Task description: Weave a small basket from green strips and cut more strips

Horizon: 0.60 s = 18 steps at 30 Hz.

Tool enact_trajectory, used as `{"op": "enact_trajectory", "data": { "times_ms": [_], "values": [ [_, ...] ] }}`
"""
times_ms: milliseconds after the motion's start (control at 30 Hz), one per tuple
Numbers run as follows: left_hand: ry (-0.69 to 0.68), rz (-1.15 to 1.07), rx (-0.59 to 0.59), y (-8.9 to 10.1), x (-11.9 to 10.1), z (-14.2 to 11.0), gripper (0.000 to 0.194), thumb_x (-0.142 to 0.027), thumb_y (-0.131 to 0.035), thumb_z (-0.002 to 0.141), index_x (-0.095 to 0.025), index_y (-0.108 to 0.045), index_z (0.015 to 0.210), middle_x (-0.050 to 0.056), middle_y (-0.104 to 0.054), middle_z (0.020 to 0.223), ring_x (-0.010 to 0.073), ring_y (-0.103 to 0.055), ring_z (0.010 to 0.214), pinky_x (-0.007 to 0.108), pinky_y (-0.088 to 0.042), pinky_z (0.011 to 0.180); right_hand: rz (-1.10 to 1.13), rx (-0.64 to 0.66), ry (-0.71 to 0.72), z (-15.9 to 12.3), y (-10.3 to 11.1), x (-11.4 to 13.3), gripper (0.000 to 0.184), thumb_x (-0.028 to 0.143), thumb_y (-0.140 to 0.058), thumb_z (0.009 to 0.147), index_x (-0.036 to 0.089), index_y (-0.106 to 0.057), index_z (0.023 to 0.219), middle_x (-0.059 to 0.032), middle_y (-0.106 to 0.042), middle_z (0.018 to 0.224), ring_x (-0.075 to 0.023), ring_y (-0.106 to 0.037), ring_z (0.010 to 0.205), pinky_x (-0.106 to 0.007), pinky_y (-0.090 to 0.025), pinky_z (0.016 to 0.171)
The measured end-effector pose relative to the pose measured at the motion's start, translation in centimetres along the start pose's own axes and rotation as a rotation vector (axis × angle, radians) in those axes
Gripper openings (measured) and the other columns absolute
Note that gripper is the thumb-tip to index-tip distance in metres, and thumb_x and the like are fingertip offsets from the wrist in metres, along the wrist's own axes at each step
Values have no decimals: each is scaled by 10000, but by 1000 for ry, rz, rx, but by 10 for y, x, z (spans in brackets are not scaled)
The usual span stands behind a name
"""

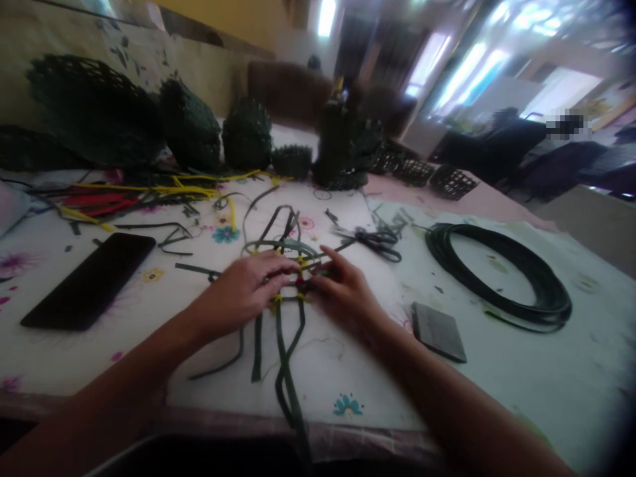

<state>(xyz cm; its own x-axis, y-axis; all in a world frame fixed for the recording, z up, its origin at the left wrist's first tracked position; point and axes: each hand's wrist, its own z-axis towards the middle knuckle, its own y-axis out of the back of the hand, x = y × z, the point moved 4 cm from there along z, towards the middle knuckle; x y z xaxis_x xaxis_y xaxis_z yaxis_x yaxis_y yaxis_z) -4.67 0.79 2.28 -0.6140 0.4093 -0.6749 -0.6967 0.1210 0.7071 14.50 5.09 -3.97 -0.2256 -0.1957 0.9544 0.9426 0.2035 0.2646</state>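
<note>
Left hand (248,285), right hand (350,288), green strips (280,331) (crossing)

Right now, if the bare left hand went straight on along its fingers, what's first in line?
The left hand would likely meet the flat, dark green strips with yellow ties first, then the right hand just beyond; blur leaves depth and contact unclear.

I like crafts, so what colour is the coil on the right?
The coil is blackish green, clearest in the head view.
</note>
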Motion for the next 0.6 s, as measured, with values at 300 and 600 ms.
{"op": "enact_trajectory", "data": {
  "times_ms": [300,600],
  "values": [
    [-66,101,-19,15,24,-77,237,-253,-509,926,-275,-694,1072,17,-700,1109,176,-639,1065,307,-506,966,-988,137,591,-27,14,64,136,305,-625,902,202,-714,911,-57,-664,712,-188,-572,602,-303,-361,542],
    [-316,307,90,-11,28,-60,308,-168,-457,949,-206,-637,1196,61,-638,1264,156,-603,1141,292,-489,1004,-941,301,808,-51,-6,87,208,100,-501,944,162,-648,811,-49,-611,770,-171,-535,694,-294,-439,622]
  ]
}}
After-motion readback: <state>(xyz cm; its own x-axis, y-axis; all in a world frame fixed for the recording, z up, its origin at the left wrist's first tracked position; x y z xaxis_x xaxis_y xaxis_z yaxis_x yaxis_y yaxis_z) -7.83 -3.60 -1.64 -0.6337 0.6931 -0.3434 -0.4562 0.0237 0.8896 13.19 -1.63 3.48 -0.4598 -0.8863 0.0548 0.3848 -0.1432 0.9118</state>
